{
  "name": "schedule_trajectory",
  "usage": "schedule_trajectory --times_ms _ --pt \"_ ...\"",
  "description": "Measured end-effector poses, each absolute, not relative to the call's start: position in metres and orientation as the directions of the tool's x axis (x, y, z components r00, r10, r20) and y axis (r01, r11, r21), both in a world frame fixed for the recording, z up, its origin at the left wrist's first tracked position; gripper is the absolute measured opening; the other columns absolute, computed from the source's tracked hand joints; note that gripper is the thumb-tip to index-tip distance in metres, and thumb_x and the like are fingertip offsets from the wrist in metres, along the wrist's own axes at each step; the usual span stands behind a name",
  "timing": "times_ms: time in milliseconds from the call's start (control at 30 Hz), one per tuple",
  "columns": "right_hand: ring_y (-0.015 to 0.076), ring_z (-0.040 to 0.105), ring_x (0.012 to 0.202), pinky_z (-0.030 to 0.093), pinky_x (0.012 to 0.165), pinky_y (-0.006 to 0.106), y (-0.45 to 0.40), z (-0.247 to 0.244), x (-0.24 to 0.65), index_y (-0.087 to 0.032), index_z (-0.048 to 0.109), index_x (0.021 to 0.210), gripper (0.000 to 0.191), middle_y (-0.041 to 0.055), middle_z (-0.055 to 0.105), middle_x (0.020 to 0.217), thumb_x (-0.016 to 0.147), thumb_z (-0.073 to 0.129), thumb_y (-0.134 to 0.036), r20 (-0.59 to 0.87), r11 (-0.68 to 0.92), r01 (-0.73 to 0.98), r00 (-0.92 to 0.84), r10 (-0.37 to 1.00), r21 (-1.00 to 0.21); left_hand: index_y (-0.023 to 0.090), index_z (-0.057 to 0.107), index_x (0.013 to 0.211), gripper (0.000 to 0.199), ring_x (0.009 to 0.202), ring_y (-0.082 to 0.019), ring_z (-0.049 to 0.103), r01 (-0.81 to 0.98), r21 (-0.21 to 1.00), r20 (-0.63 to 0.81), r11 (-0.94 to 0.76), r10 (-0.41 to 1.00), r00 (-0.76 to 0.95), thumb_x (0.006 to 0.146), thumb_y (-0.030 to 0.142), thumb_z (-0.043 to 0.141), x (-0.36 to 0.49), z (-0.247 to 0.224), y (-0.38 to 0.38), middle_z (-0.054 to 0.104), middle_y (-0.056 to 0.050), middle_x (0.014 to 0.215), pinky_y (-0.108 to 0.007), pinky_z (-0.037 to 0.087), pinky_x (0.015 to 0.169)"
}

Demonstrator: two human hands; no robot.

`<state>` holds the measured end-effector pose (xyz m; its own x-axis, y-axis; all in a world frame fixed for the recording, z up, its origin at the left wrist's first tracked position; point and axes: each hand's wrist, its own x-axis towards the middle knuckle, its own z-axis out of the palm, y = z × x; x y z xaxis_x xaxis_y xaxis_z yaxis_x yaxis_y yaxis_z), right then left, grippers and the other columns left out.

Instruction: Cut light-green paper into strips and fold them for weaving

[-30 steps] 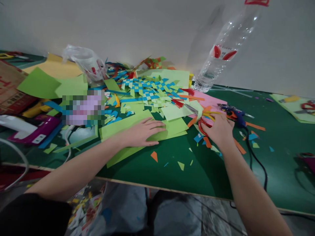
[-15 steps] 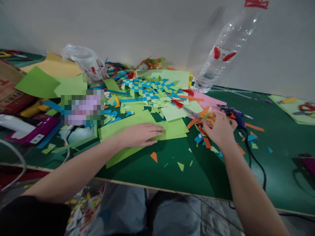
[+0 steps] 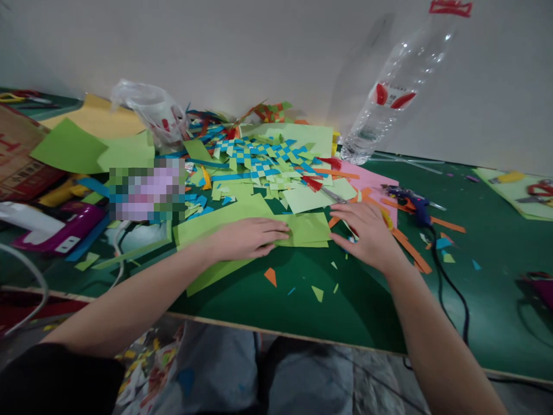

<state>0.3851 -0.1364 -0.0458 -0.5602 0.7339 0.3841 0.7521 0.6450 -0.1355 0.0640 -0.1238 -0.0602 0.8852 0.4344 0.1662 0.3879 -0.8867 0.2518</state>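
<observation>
My left hand lies flat on light-green paper, its fingers stretched toward the right. The paper is in overlapping pieces, and its left part is partly beneath my wrist. My right hand hovers at the paper's right end with thumb and fingers apart, holding nothing I can see. Behind it lie scissors, blades showing, their handles mostly hidden by the hand. Orange strips and pink paper are beside that hand.
Woven blue-and-green paper pieces are heaped at the back. A clear bottle stands against the wall. A glue gun with a black cord lies to the right; a purple-and-white device is at left. Scraps dot the green table.
My right hand has left the scissors and moved left to the end of the green paper, its fingers now spread. My left hand stays in place.
</observation>
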Motion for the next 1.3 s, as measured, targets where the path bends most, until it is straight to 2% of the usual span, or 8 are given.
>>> schedule_trajectory --times_ms 133,300,533,667,833,967,1300 --pt "0.029 0.059 0.125 0.037 0.112 0.055 -0.135 -0.051 0.385 -0.021 0.065 0.12 0.035 0.0094 0.067 0.133 0.09 0.065 -0.039 0.28 0.697 0.704 -0.648 0.709 -0.134 0.02 0.058 0.134 0.038 0.133 -0.02 0.054 0.405 0.225 0.158 -0.886 0.443 0.883 0.099 0.017 0.044 0.065 -0.061 -0.124 0.058 -0.007 0.143 -0.038 0.045 0.112" --pt "0.0281 0.063 0.121 0.037 0.112 0.057 -0.135 -0.053 0.386 -0.023 0.068 0.119 0.033 0.0077 0.073 0.122 0.09 0.065 -0.039 0.253 0.701 0.701 -0.661 0.707 -0.13 0.018 0.05 0.142 0.045 0.131 -0.022 0.055 0.43 0.199 0.143 -0.881 0.46 0.876 0.099 0.018 0.042 0.065 -0.064 -0.125 0.056 -0.009 0.145 -0.038 0.045 0.112" --pt "0.0249 0.067 0.112 0.045 0.107 0.05 -0.133 -0.054 0.384 -0.02 0.072 0.11 0.023 0.0072 0.076 0.114 0.093 0.062 -0.033 0.274 0.728 0.671 -0.68 0.68 -0.144 0.018 0.049 0.143 0.046 0.133 -0.022 0.054 0.421 0.222 0.14 -0.88 0.456 0.879 0.098 0.018 0.044 0.064 -0.063 -0.124 0.056 -0.01 0.145 -0.038 0.042 0.113" --pt "0.0231 0.07 0.103 0.048 0.103 0.047 -0.131 -0.057 0.383 -0.021 0.075 0.1 0.02 0.0048 0.079 0.105 0.097 0.056 -0.027 0.333 0.751 0.644 -0.682 0.651 -0.149 0.016 0.047 0.144 0.044 0.137 -0.022 0.049 0.419 0.201 0.091 -0.886 0.442 0.892 0.102 0.028 0.044 0.064 -0.061 -0.125 0.052 -0.01 0.148 -0.037 0.038 0.116" --pt "0.0227 0.072 0.103 0.042 0.11 0.052 -0.13 -0.059 0.383 -0.022 0.074 0.095 0.021 0.0046 0.079 0.104 0.098 0.054 -0.025 0.353 0.747 0.651 -0.673 0.65 -0.134 0.017 0.046 0.145 0.044 0.137 -0.022 0.048 0.437 0.188 0.08 -0.88 0.457 0.886 0.103 0.033 0.045 0.065 -0.059 -0.126 0.052 -0.009 0.148 -0.037 0.037 0.116" --pt "0.0223 0.073 0.1 0.035 0.116 0.055 -0.131 -0.057 0.382 -0.022 0.072 0.094 0.02 0.0044 0.078 0.105 0.098 0.052 -0.023 0.373 0.739 0.662 -0.659 0.653 -0.123 0.018 0.048 0.143 0.043 0.131 -0.022 0.054 0.479 0.149 0.111 -0.865 0.497 0.861 0.104 0.036 0.044 0.064 -0.06 -0.125 0.057 -0.009 0.143 -0.037 0.04 0.112" --pt "0.024 0.073 0.093 0.04 0.111 0.055 -0.134 -0.055 0.38 -0.023 0.065 0.088 0.016 0.0053 0.078 0.101 0.092 0.051 -0.017 0.367 0.701 0.692 -0.616 0.698 -0.172 0.02 0.065 0.123 0.033 0.105 -0.018 0.067 0.569 0.016 0.251 -0.822 0.555 0.793 0.106 0.029 0.038 0.061 -0.062 -0.122 0.073 -0.006 0.115 -0.032 0.049 0.092"
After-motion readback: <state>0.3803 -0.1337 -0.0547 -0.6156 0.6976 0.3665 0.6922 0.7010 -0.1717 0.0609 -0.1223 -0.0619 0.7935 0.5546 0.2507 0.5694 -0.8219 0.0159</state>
